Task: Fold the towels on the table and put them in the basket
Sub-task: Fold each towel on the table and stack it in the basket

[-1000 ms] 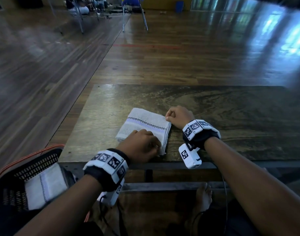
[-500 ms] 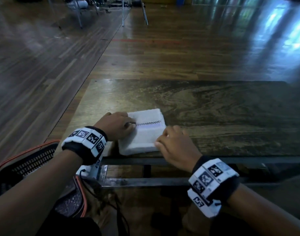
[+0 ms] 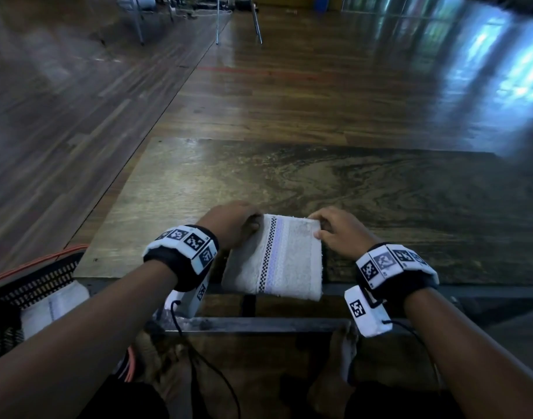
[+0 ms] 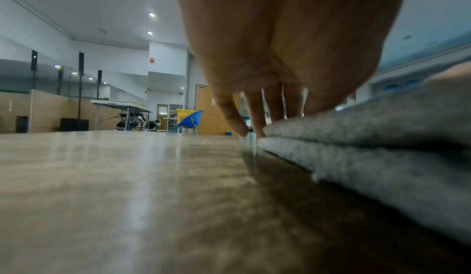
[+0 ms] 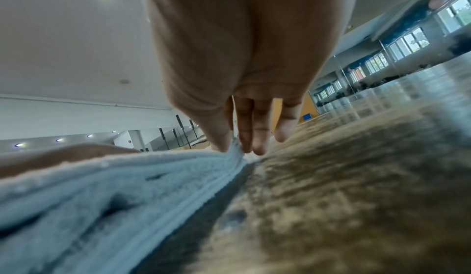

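A folded white towel [image 3: 274,261] with a checkered stripe lies at the near edge of the wooden table [image 3: 380,192], its near end just over the edge. My left hand [image 3: 238,225] holds its far left corner; in the left wrist view the left hand's fingertips [image 4: 254,133] sit at the towel's [image 4: 369,137] far edge. My right hand [image 3: 322,228] pinches the far right corner; the right wrist view has the thumb and fingers of that hand [image 5: 234,145] closed on the towel's [image 5: 114,187] corner. A black basket [image 3: 32,279] with an orange rim stands at lower left.
Another folded white towel [image 3: 53,306] lies inside the basket. Beyond the hands the table top stretches far and right. Bare feet and cables show under the table's metal frame [image 3: 259,323]. Chair legs [image 3: 238,22] stand far back on the wooden floor.
The towel has been turned a quarter turn, so its stripe now runs away from me. Both hands have shifted to its far corners, the right hand coming up from the near side.
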`<state>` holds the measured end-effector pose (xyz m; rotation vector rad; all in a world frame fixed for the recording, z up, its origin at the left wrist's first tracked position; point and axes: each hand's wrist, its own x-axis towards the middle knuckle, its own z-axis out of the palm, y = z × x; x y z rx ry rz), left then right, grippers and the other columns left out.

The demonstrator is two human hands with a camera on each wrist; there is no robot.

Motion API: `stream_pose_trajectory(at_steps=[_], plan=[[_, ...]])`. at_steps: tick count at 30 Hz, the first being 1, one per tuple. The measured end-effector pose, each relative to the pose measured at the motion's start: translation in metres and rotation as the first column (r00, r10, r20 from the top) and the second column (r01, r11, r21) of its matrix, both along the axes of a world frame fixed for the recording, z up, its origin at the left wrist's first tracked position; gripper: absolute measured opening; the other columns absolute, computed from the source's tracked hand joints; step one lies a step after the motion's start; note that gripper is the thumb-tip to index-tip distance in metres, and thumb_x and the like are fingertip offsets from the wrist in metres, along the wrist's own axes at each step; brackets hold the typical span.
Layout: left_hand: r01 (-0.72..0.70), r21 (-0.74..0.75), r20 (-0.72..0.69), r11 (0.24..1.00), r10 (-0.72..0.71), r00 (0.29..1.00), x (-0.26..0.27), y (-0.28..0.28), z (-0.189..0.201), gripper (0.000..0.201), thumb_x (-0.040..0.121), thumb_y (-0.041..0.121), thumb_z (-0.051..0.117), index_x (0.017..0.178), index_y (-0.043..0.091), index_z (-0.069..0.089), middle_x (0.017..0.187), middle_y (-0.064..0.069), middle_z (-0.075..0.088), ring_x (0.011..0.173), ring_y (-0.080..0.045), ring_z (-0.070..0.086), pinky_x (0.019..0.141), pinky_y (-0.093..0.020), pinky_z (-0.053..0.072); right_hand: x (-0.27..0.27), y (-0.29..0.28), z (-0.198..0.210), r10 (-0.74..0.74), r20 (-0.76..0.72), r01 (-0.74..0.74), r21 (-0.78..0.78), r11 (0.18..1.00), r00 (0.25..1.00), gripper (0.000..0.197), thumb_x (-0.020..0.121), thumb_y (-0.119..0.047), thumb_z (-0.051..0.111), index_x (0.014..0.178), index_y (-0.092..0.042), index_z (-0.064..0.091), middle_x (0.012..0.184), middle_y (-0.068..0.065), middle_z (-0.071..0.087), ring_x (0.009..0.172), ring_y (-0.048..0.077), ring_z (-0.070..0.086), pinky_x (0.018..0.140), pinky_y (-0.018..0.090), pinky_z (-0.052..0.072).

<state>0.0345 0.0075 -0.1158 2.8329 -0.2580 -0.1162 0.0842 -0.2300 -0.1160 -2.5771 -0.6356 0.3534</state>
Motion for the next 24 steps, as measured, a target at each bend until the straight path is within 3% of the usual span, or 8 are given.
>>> stream_pose_trajectory(at_steps=[3, 7, 13, 16, 19, 22, 24], plan=[[0.003, -0.059, 0.013, 0.998, -0.002, 1.0, 0.008, -0.001, 0.004, 0.024, 0.091, 0.016, 0.051, 0.11, 0.01, 0.064, 0.115, -0.009, 0.062, 0.108, -0.025, 0.054, 0.09, -0.028, 0.039, 0.004, 0.005, 0.0, -0.004, 0.033, 0.004, 0.012, 1.0, 0.999, 0.025, 0.089, -0.014, 0.055, 0.114, -0.011, 0.061, 0.117, 0.006, 0.058, 0.106, 0.019, 0.055, 0.09, 0.028, 0.043], [-0.048, -0.078, 0.008, 0.996, 0.049, 0.999, 0.012, 0.003, 0.006, 0.02, 0.088, 0.013, 0.057, 0.102, 0.006, 0.069, 0.108, -0.012, 0.069, 0.104, -0.026, 0.059, 0.086, -0.025, 0.039, 0.007, 0.008, -0.003, -0.027, 0.066, 0.024, 0.054, 0.998, 0.997, 0.018, 0.089, -0.018, 0.057, 0.105, -0.012, 0.064, 0.11, 0.004, 0.061, 0.096, 0.016, 0.057, 0.079, 0.022, 0.038], [-0.147, -0.197, -0.005, 0.969, 0.149, 0.989, 0.013, 0.003, 0.003, 0.014, 0.088, 0.011, 0.053, 0.098, 0.005, 0.061, 0.1, -0.014, 0.068, 0.096, -0.029, 0.06, 0.082, -0.033, 0.048, 0.005, 0.009, -0.008, -0.055, 0.093, 0.042, 0.14, 0.989, 0.994, 0.006, 0.087, -0.015, 0.055, 0.086, -0.021, 0.054, 0.089, 0.003, 0.063, 0.076, 0.018, 0.058, 0.066, 0.03, 0.044], [-0.173, -0.198, -0.015, 0.965, 0.173, 0.985, 0.015, 0.005, 0.001, 0.013, 0.089, 0.012, 0.05, 0.099, 0.01, 0.058, 0.101, -0.013, 0.066, 0.092, -0.028, 0.059, 0.075, -0.03, 0.047, 0.006, 0.01, -0.007, -0.074, 0.089, 0.059, 0.152, 0.987, 0.993, 0.004, 0.088, -0.017, 0.055, 0.091, -0.019, 0.054, 0.091, 0.002, 0.065, 0.08, 0.019, 0.062, 0.073, 0.036, 0.051], [-0.169, -0.124, -0.018, 0.978, 0.168, 0.986, 0.013, 0.003, 0.002, 0.014, 0.089, 0.013, 0.051, 0.102, 0.013, 0.056, 0.108, -0.011, 0.062, 0.095, -0.028, 0.058, 0.081, -0.036, 0.05, 0.004, 0.013, -0.006, -0.075, 0.169, 0.063, 0.076, 0.995, 0.983, 0.016, 0.088, -0.017, 0.057, 0.103, -0.017, 0.052, 0.101, 0.001, 0.058, 0.087, 0.018, 0.057, 0.077, 0.036, 0.05], [-0.075, 0.019, 0.17, 0.997, 0.071, 0.983, 0.004, -0.009, 0.003, 0.02, 0.089, 0.013, 0.049, 0.107, 0.014, 0.056, 0.112, -0.008, 0.059, 0.099, -0.028, 0.057, 0.083, -0.035, 0.043, -0.009, 0.023, -0.001, 0.061, 0.497, 0.034, -0.179, 0.983, 0.865, 0.018, 0.085, -0.012, 0.056, 0.103, -0.014, 0.057, 0.107, 0.006, 0.05, 0.096, 0.023, 0.049, 0.079, 0.034, 0.043], [-0.034, 0.066, 0.219, 0.997, 0.018, 0.976, -0.006, -0.022, 0.001, 0.022, 0.089, 0.016, 0.045, 0.108, 0.015, 0.056, 0.113, -0.005, 0.06, 0.101, -0.027, 0.058, 0.088, -0.036, 0.041, -0.023, 0.032, 0.0, 0.155, 0.563, 0.048, -0.329, 0.943, 0.812, 0.021, 0.088, -0.015, 0.051, 0.106, -0.015, 0.061, 0.11, 0.005, 0.051, 0.102, 0.024, 0.043, 0.084, 0.037, 0.037]])
